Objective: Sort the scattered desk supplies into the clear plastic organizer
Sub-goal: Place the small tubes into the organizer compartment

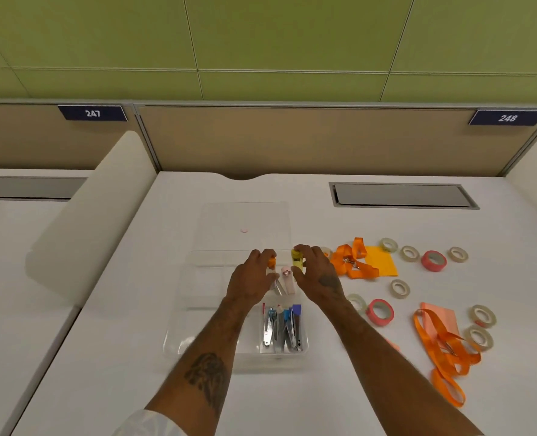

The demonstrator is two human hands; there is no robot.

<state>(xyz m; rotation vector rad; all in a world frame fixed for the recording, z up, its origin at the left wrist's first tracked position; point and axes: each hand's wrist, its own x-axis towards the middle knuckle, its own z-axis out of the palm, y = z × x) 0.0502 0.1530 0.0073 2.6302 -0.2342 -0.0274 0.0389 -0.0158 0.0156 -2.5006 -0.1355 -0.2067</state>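
Observation:
The clear plastic organizer (198,309) lies in the middle of the white desk, its lid (245,215) lying flat behind it. Both hands hover over its far right compartment. My left hand (251,278) pinches a small orange item (271,262). My right hand (316,272) pinches a small yellow item (297,259). Between them a pink nail clipper (287,278) lies in that compartment. The near right compartment holds several nail clippers (282,328) with coloured handles.
Right of the organizer lie several tape rolls (409,253), two pink tape rolls (434,261), two orange lanyards (352,262), an orange note pad (382,261) and a pink pad (440,316). A grey cable hatch (402,195) sits at the back right. White dividers (97,209) flank the desk.

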